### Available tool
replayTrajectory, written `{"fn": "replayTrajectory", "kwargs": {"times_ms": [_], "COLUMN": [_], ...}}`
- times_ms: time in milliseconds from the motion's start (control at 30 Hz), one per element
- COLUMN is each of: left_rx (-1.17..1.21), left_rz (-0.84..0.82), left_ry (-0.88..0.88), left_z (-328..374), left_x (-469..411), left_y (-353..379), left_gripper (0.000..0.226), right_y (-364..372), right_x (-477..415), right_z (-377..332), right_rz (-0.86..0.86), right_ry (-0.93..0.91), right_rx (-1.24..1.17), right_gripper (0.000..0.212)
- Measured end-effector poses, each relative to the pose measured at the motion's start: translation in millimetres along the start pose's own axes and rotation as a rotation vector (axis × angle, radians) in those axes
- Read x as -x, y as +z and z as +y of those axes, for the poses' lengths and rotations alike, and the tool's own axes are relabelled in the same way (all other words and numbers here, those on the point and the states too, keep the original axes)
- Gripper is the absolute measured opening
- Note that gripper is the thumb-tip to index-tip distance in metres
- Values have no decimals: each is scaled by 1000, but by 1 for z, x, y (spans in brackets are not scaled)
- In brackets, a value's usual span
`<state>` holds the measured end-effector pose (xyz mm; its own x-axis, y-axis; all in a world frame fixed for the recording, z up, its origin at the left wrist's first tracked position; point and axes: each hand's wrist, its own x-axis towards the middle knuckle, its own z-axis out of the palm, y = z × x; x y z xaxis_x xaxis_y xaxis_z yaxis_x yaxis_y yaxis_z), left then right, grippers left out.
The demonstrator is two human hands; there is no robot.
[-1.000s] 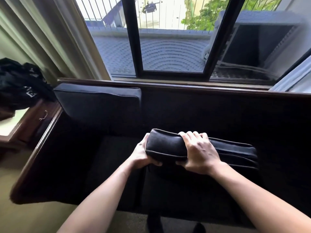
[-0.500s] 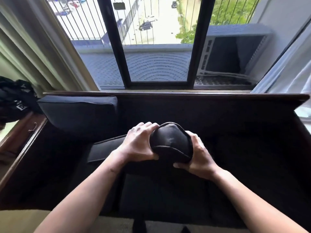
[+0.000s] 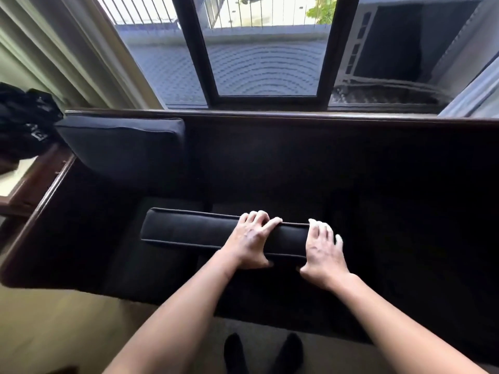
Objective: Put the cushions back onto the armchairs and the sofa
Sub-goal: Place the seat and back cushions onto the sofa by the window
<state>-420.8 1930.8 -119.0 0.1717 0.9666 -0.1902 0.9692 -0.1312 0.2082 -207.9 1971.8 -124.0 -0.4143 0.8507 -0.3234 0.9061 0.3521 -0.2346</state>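
A dark sofa with a wooden frame (image 3: pixel 243 116) stands below the window. I hold a dark piped cushion (image 3: pixel 186 229) on its edge, lengthwise over the seat. My left hand (image 3: pixel 249 240) grips its top edge near the middle, fingers over the far side and thumb on the near side. My right hand (image 3: pixel 325 248) grips the cushion's right end the same way. Another dark cushion (image 3: pixel 121 147) leans upright against the sofa's back at the left end.
A wooden side table (image 3: pixel 29 182) with a black bag (image 3: pixel 24 122) on it stands left of the sofa. Curtains (image 3: pixel 67 49) hang at the left of the window. My feet in dark socks (image 3: pixel 263 352) stand on the carpet in front.
The cushion has been turned from end-on to lengthwise and lowered towards the seat. Both hands have shifted to its top edge at the right half.
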Motion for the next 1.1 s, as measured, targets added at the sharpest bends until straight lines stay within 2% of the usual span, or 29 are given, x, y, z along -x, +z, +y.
{"fn": "replayTrajectory", "kwargs": {"times_ms": [133, 333, 500, 600, 700, 900, 1100], "left_rx": [-133, -199, -236, -254, -239, -202, -203], "left_rz": [-31, -121, -204, -218, -217, -235, -181], "left_ry": [-79, -184, -243, -215, -174, -118, -78], "left_z": [-53, -127, -180, -200, -210, -216, -232], "left_x": [19, 49, 54, 41, 21, -39, -108], "left_y": [-2, -14, -32, -37, -45, -87, -127], "left_gripper": [124, 127, 122, 120, 107, 84, 77], "right_y": [0, 12, 3, -5, -18, -56, -101], "right_x": [-12, -44, -61, -74, -92, -132, -185], "right_z": [-22, -63, -62, -59, -58, -52, -43], "right_rz": [33, 27, 47, 49, 40, 9, 77], "right_ry": [-76, -311, -272, -255, -218, -150, -116], "right_rx": [261, 296, 236, 227, 214, 229, 257], "right_gripper": [122, 128, 116, 109, 104, 103, 104]}}
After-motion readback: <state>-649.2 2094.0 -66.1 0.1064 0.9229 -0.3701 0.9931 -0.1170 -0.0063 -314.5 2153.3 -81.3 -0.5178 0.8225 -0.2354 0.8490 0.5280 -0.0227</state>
